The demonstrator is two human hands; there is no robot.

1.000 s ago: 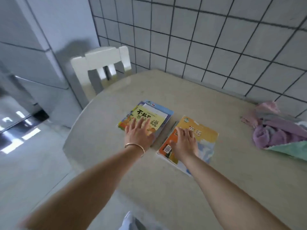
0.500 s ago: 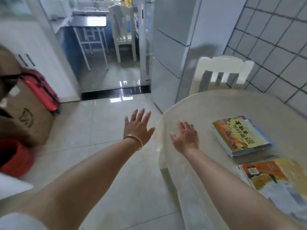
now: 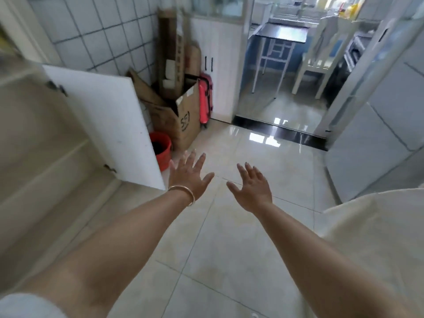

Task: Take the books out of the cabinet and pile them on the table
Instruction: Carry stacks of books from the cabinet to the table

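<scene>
Floor (image 3: 229, 226): glossy pale tiles under both outstretched arms.
Cabinet (image 3: 46, 145): at left, white door (image 3: 103, 125) swung open — shelves blurred, books not discernible.
Table (image 3: 378, 226): edge at right.
Left hand (image 3: 187, 176): fingers spread, holding nothing.
Right hand (image 3: 252, 187): likewise spread — empty.
Corner: cardboard box (image 3: 181, 120), red bucket (image 3: 161, 149).

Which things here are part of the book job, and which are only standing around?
Job:
cabinet, its door open
table, only an edge shows
left hand, open, holding nothing
right hand, open, holding nothing
No books are in view.

Standing around:
cardboard box
red bucket
pink suitcase
white chair
</scene>
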